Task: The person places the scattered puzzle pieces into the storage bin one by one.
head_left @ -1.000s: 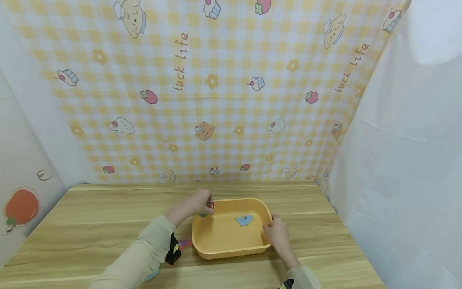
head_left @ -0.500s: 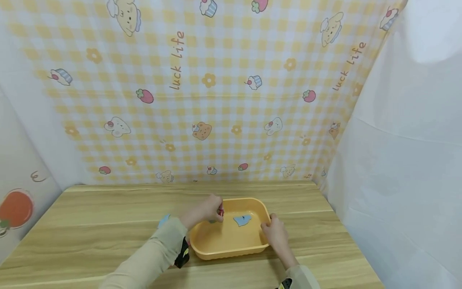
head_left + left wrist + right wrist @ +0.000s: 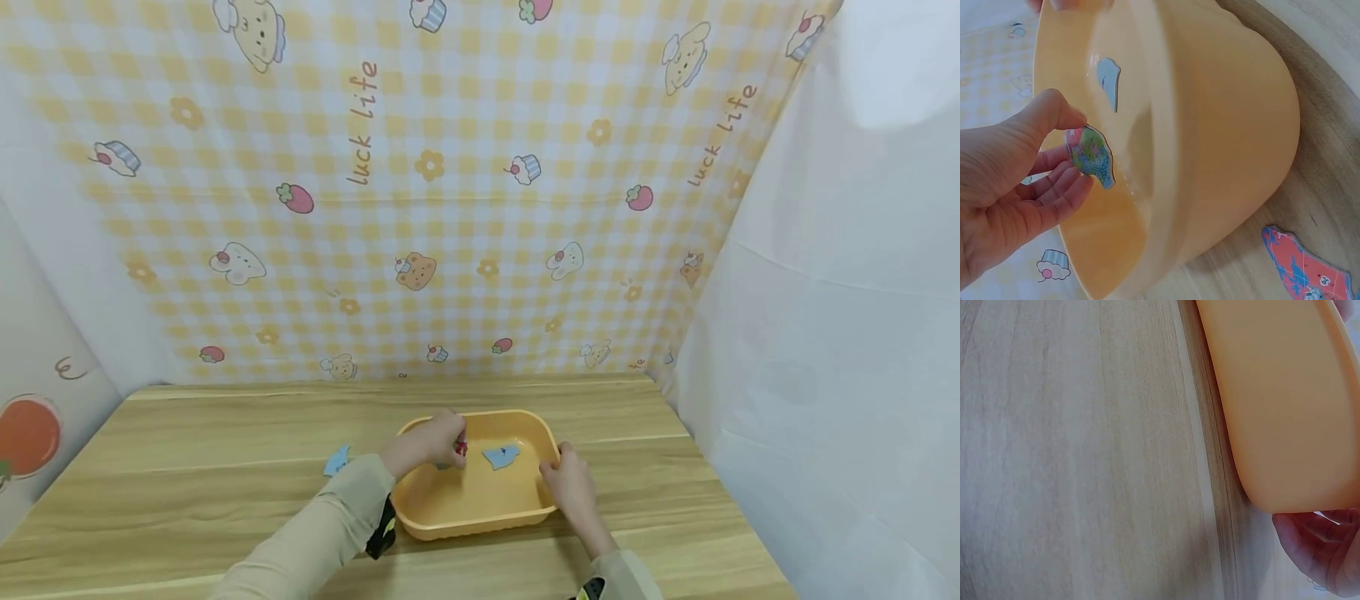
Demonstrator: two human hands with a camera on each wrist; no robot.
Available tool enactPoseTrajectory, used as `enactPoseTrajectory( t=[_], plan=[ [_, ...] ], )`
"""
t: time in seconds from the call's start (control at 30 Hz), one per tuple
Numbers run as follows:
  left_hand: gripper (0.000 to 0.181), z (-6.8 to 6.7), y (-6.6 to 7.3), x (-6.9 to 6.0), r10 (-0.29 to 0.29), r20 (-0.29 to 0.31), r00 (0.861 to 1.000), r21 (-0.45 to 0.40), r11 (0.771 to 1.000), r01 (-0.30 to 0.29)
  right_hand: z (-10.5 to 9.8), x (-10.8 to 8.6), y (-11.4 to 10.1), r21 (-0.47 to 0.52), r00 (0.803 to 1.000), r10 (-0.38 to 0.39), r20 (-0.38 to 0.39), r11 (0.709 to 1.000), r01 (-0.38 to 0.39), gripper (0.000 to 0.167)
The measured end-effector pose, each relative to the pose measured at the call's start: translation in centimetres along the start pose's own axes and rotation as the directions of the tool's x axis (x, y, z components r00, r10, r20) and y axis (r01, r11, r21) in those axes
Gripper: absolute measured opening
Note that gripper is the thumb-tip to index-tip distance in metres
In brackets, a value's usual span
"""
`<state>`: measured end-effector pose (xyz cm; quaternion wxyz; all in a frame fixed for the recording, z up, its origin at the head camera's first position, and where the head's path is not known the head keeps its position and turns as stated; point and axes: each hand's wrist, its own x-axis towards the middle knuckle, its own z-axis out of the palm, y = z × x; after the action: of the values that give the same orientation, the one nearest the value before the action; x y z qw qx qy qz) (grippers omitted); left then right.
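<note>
My left hand (image 3: 429, 440) is over the yellow plastic basin (image 3: 480, 527). Between thumb and fingers it pinches a flat, colourful puzzle piece (image 3: 1091, 155), printed in green, blue and pink. A light-blue puzzle piece (image 3: 501, 457) lies on the basin floor, to the right of that hand. My right hand (image 3: 572, 483) grips the basin's right side, thumb at the rim; in the right wrist view its fingers (image 3: 1319, 540) touch the basin's end.
Another blue piece (image 3: 337, 461) lies on the wooden table (image 3: 225, 467), left of the basin. A red and blue piece (image 3: 1307, 265) rests on the table beside the basin in the left wrist view. A yellow checked cloth (image 3: 450, 208) hangs behind.
My left hand has moved right and lower, from the basin's back-left rim to over its inside, with the puzzle piece. My right hand keeps its grip on the basin.
</note>
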<state>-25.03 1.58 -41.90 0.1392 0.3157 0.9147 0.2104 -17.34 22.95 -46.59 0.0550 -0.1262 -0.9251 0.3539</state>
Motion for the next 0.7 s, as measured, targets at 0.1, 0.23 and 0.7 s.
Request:
enactPoseTrajectory(
  t=[0.1, 0.23, 0.7],
  plan=[
    [0.018, 0.0, -0.1, 0.1, 0.007, 0.024, 1.000, 0.021, 1.000, -0.008, 0.1, 0.1, 0.1, 0.001, 1.000, -0.002, 0.000, 1.000, 0.002, 0.034],
    [0.016, 0.1, -0.1, 0.3, 0.037, 0.056, 0.998, 0.061, 0.997, -0.040, 0.2, 0.1, 0.1, -0.012, 1.000, 0.001, -0.005, 1.000, -0.001, 0.034],
    [0.019, 0.6, -0.1, 1.2, 0.106, 0.157, 0.982, 0.214, 0.967, -0.138, 0.5, 0.2, 0.3, 0.006, 1.000, -0.017, -0.026, 1.000, 0.017, 0.036]
  ],
)
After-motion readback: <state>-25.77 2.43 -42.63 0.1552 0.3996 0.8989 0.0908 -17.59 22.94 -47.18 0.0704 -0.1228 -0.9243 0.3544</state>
